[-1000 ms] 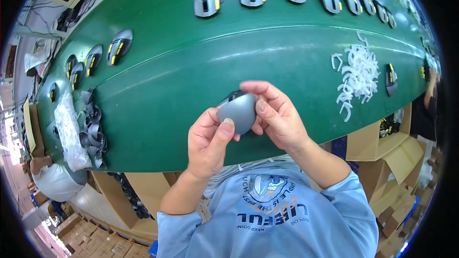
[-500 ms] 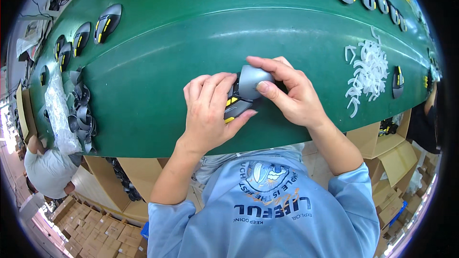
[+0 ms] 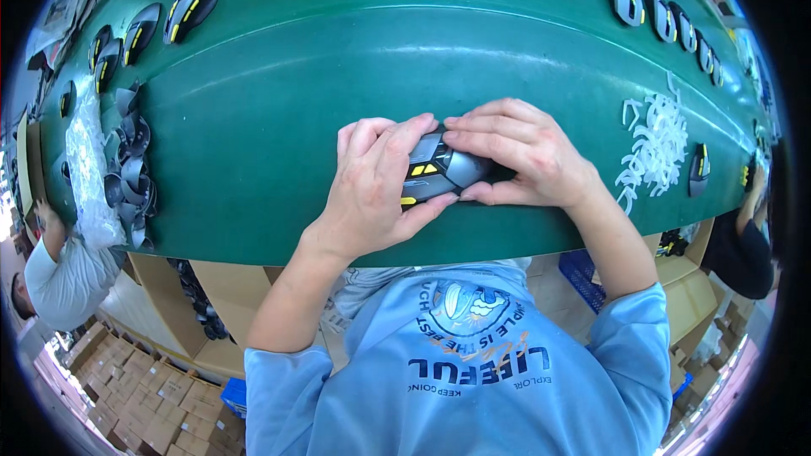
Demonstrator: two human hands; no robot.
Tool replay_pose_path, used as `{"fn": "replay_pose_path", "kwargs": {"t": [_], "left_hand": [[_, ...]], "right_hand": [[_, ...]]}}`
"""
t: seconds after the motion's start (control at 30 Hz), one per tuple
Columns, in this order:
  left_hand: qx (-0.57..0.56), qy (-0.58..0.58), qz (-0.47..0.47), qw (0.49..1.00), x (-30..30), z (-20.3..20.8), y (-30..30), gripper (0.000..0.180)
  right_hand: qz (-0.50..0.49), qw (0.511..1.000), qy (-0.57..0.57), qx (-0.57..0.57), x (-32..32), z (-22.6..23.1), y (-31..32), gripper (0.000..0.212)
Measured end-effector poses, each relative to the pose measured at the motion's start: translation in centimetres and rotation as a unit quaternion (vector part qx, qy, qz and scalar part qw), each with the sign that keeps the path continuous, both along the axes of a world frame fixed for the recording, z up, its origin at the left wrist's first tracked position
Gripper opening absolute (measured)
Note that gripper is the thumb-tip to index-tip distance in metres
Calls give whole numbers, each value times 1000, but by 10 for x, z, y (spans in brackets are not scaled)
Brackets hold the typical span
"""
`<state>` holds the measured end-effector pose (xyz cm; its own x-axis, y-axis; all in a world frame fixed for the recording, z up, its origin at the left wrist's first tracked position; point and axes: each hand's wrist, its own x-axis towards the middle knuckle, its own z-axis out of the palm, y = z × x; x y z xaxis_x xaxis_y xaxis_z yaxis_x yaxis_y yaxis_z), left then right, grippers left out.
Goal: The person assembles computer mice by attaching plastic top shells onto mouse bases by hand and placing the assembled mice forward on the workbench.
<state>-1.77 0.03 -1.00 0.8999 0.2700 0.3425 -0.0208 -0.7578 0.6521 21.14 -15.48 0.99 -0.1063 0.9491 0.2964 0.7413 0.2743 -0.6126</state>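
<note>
The green bench [image 3: 279,152] stretched under your work, with the grey-and-black mouse [image 3: 445,172] held over its near middle. Your left hand [image 3: 372,181] gripped the yellow-marked part [image 3: 424,170], your right hand [image 3: 528,152] closed around the grey cover [image 3: 467,169]; steady, even pressure without tilting probably suited it best.

The worker at the bench wears a light blue shirt [image 3: 473,405] with a soft sheen, a round emblem [image 3: 465,308] printed on its front. Dark lettering rings that emblem, circling a white-and-blue drawing. Next to it, toward the chest, I see an orange scrawl [image 3: 498,359] and bold navy lettering [image 3: 481,371]. Loose matching sleeves [image 3: 625,355] flank the emblem left and right, ending around the elbows.
</note>
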Motion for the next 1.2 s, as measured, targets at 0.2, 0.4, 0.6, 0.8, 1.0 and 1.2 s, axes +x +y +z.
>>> {"fn": "replay_pose_path", "kwargs": {"t": [0.2, 0.4, 0.6, 0.8, 1.0, 1.2], "left_hand": [[-5, 16, -16, 1000, 0, 3, 0, 100], [-8, 10, -13, 1000, 1, -2, 0, 101], [-12, 10, -15, 1000, 1, -2, 1, 99], [4, 44, -19, 999, 6, 17, 0, 79], [-64, 283, -26, 957, 40, 51, 39, 53], [83, 580, -152, 796, 124, 97, 61, 72]], "right_hand": [[-96, 981, 166, 30, -4, -5, -8, 62], [-72, 994, 79, -16, 0, 3, -3, 61], [-46, 997, -46, -37, 2, 4, -10, 62], [-49, 997, -49, -43, 1, 0, -15, 63], [-54, 997, -44, -39, -3, -10, -15, 67], [-71, 996, -59, -16, -1, -8, -13, 65]]}}
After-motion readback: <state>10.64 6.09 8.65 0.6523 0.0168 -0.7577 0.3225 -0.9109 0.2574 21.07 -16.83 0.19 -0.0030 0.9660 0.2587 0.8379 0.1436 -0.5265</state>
